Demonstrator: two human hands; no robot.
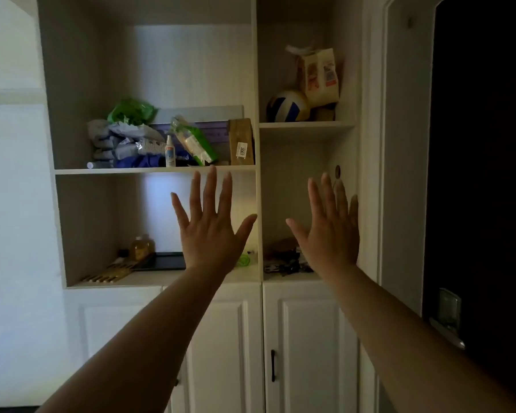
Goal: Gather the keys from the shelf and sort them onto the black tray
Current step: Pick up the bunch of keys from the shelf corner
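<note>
With your left hand (210,234) and right hand (329,234) raised, fingers spread and empty, note that the dark tangled metal keys (283,265) lie right of the flat black tray (169,261), where dim light could hide strays.

White built-in shelf unit (258,204) with open compartments above closed cabinet doors.

The lower left compartment's floor carries a flat black tray (169,261), an amber glass jar (142,247) just left of it, and a row of wooden sticks (111,273) near the front left. The lower right compartment holds a dark heap of keys (283,265). The upper left board (149,170) bears crumpled bags, a white spray bottle (170,152) and a wooden box (241,142); the upper right board bears a blue-and-white volleyball (287,106).
</note>
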